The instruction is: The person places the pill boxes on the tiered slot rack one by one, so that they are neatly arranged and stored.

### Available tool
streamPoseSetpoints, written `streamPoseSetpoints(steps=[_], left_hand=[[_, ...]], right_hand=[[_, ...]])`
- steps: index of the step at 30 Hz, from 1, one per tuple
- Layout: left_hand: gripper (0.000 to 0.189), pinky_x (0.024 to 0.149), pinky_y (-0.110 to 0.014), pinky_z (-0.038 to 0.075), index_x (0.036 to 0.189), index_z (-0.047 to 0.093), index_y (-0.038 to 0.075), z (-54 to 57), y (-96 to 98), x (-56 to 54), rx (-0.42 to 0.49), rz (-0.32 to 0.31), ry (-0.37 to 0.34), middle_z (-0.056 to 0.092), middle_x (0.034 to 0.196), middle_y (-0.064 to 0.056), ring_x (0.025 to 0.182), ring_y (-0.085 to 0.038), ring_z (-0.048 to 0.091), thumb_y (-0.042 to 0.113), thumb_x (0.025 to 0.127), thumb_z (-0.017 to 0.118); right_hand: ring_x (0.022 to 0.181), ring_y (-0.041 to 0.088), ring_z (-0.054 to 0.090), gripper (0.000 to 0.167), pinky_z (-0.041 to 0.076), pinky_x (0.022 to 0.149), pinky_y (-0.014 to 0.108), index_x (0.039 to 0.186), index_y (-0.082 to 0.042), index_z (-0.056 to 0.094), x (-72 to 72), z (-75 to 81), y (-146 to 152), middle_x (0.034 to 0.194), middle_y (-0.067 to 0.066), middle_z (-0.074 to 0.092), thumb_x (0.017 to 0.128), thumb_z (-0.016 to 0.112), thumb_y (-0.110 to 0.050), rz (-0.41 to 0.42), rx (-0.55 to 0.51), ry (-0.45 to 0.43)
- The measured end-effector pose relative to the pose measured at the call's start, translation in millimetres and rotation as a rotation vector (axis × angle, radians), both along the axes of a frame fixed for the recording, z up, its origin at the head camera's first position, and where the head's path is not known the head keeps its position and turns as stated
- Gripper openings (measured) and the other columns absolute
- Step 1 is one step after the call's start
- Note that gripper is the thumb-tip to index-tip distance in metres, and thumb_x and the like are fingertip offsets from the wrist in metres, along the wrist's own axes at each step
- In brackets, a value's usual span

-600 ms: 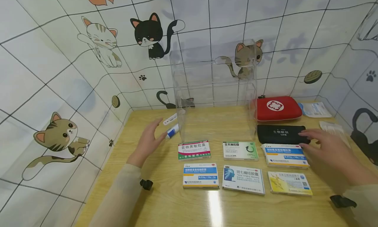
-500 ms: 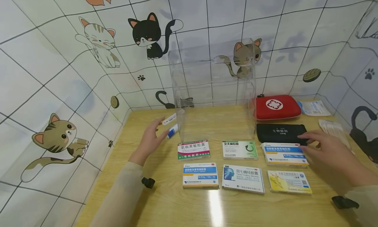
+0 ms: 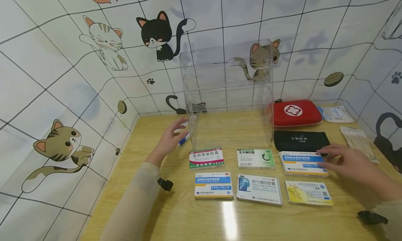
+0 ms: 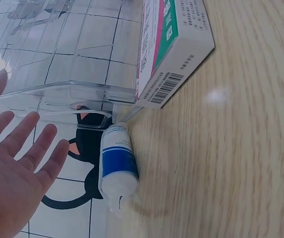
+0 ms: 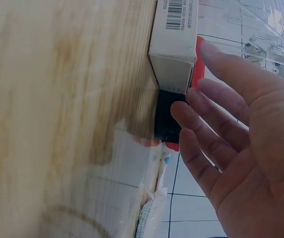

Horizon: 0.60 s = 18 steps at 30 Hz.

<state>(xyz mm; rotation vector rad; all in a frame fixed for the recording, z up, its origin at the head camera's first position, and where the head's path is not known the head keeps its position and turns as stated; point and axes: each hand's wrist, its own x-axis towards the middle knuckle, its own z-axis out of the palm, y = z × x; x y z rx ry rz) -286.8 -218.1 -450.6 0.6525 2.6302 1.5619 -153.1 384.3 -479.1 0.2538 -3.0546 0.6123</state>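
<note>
Both grips are wide, holding nothing; by drifting inward, the left hand (image 3: 168, 140) could bump the clear rack (image 3: 227, 87), the right hand (image 3: 351, 164) skew the blue-white box (image 3: 298, 164) front-right of it.

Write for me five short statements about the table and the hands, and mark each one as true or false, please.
1. The red case lies behind the black pouch. True.
2. The left hand grips the red case. False: it grips nothing and is beside the blue-and-white tube.
3. The yellow-and-white box is at the right end of the front row. True.
4. Medicine boxes stand inside the clear rack. False: all six lie outside it, on the table.
5. The right hand is above the clear rack. False: it is at the right end of a blue-and-white box.
</note>
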Motion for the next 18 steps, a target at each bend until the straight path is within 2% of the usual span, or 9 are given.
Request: streamPoseSetpoints(steps=[3, 7, 9, 12, 15, 18], left_hand=[[0.063, 0.115, -0.061, 0.040, 0.162, 0.034, 0.019, -0.9, 2.5, -2.3, 0.025, -0.003, -0.014, 0.046, 0.161, -0.010, 0.142, -0.040, 0.047, 0.023, 0.105, 0.062], [0.060, 0.115, -0.064, 0.038, 0.160, 0.036, 0.013, -0.3, 7.0, -4.6, 0.036, 0.008, -0.021, 0.044, 0.160, -0.019, 0.141, -0.045, 0.046, 0.016, 0.106, 0.060], [0.057, 0.114, -0.064, 0.039, 0.158, 0.040, 0.012, -0.1, 8.8, -4.9, 0.034, 0.017, -0.016, 0.046, 0.159, -0.019, 0.140, -0.045, 0.048, 0.016, 0.105, 0.061], [0.053, 0.112, -0.060, 0.043, 0.154, 0.046, 0.012, -0.3, 10.2, -4.8, 0.020, 0.028, -0.003, 0.049, 0.157, -0.015, 0.136, -0.040, 0.052, 0.019, 0.105, 0.062], [0.051, 0.110, -0.056, 0.047, 0.152, 0.049, 0.013, -1.3, 10.5, -4.2, 0.006, 0.038, 0.009, 0.053, 0.154, -0.010, 0.132, -0.034, 0.056, 0.025, 0.105, 0.063], [0.051, 0.109, -0.054, 0.048, 0.152, 0.049, 0.015, -3.1, 10.4, -5.0, -0.005, 0.052, -0.003, 0.052, 0.154, -0.012, 0.132, -0.031, 0.056, 0.027, 0.105, 0.063]], right_hand=[[0.079, 0.014, 0.061, 0.061, 0.047, 0.058, 0.022, 0.120, -0.004, 0.074, 0.5, -2.0, 1.2, 0.105, 0.013, 0.070, 0.079, 0.089, -0.045, -0.004, -0.012, 0.008], [0.077, 0.002, 0.056, 0.064, 0.047, 0.058, 0.021, 0.118, -0.006, 0.076, 0.6, -4.8, 2.2, 0.104, 0.009, 0.069, 0.073, 0.092, -0.049, -0.008, -0.026, 0.042], [0.077, 0.001, 0.054, 0.066, 0.047, 0.058, 0.021, 0.117, -0.007, 0.076, 0.7, -4.7, 2.5, 0.105, 0.008, 0.068, 0.071, 0.092, -0.052, -0.005, -0.029, 0.039], [0.084, 0.011, 0.058, 0.073, 0.045, 0.061, 0.025, 0.119, -0.007, 0.075, 0.9, -3.1, 3.1, 0.107, 0.010, 0.067, 0.070, 0.090, -0.059, -0.013, -0.027, -0.023], [0.091, 0.025, 0.063, 0.083, 0.046, 0.065, 0.029, 0.125, -0.004, 0.071, 1.5, -2.6, 4.3, 0.111, 0.016, 0.068, 0.069, 0.089, -0.063, -0.019, -0.024, -0.099], [0.090, 0.028, 0.064, 0.086, 0.046, 0.065, 0.029, 0.128, 0.001, 0.067, 2.4, -2.9, 5.7, 0.106, 0.015, 0.069, 0.070, 0.090, -0.059, -0.024, -0.034, -0.148]])
